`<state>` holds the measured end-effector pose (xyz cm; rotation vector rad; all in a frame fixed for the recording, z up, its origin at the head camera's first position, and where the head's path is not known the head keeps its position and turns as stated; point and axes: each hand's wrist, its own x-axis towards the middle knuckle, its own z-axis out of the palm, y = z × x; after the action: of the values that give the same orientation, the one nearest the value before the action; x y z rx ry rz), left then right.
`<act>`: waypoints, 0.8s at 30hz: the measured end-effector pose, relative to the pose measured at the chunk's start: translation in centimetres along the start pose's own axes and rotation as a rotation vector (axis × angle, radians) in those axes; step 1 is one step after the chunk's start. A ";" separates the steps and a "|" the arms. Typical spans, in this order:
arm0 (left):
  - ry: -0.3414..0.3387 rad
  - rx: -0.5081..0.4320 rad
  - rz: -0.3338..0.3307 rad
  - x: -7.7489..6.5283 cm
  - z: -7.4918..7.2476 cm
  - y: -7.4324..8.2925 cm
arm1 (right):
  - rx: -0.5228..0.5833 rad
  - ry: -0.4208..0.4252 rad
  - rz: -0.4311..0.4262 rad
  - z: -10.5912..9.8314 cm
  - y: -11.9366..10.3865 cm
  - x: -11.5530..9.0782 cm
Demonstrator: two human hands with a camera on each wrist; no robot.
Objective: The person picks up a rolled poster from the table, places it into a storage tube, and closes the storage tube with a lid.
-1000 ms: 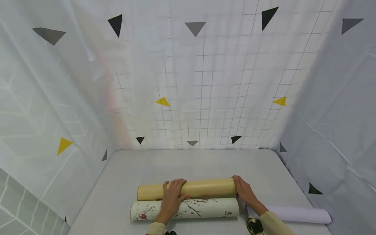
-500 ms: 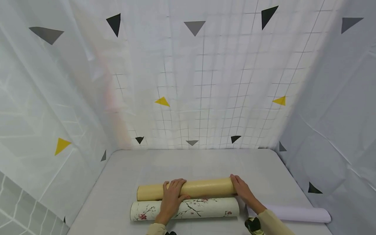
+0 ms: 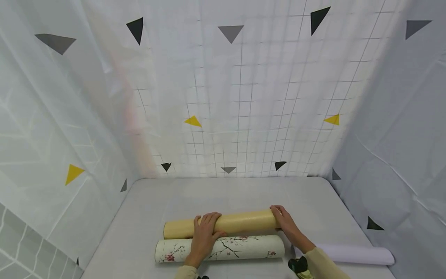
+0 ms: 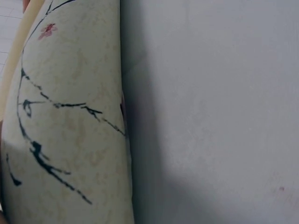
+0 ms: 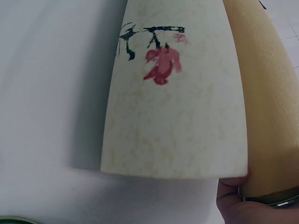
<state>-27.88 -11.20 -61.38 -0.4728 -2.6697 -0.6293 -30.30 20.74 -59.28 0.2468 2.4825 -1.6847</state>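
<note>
In the head view a yellow wallpaper roll lies crosswise behind a white wallpaper roll printed with dark branches and red blossoms. My left hand reaches over the blossom roll and grips the yellow one left of its middle. At the yellow roll's right end my right hand holds on, fingers over the top. In the right wrist view its thumb side shows by that end, where a dark glossy rim runs along the edge. The left wrist view is mostly filled by the blossom roll; the left hand's fingers are largely hidden there.
A pale lilac roll lies to the right, partly behind the right forearm. A small gold round object sits beside that sleeve, near the front. White cloth walls enclose the table at the back and sides.
My right hand has shifted slightly left and away from me along the yellow roll's end, and that end now sits a touch higher in view. The left hand has stayed put.
</note>
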 end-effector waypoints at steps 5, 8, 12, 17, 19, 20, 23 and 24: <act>0.037 0.038 0.011 -0.1 0.1 0.1 | 0.007 0.016 -0.002 0.0 -0.7 0.0; 0.060 0.074 0.021 -0.1 0.2 0.1 | 0.005 0.032 -0.009 0.0 -1.2 0.1; 0.079 0.089 0.034 0.0 0.3 0.0 | 0.000 0.062 -0.010 0.1 -1.8 0.2; 0.085 0.101 0.031 0.1 0.5 -0.1 | -0.004 0.076 -0.005 0.2 -2.1 0.3; 0.089 0.104 0.028 0.1 0.5 -0.2 | 0.003 0.067 -0.006 0.3 -2.2 0.4; 0.093 0.104 0.029 0.1 0.5 -0.2 | 0.008 0.061 -0.005 0.3 -2.2 0.4; 0.103 0.126 0.045 0.0 0.5 -0.1 | 0.026 0.048 -0.002 0.3 -2.2 0.4; 0.105 0.131 0.049 0.0 0.5 -0.1 | 0.028 0.042 -0.003 0.3 -2.2 0.4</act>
<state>-28.03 -11.01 -61.82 -0.4546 -2.5722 -0.4487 -31.10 19.72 -57.42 0.2843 2.4917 -1.7336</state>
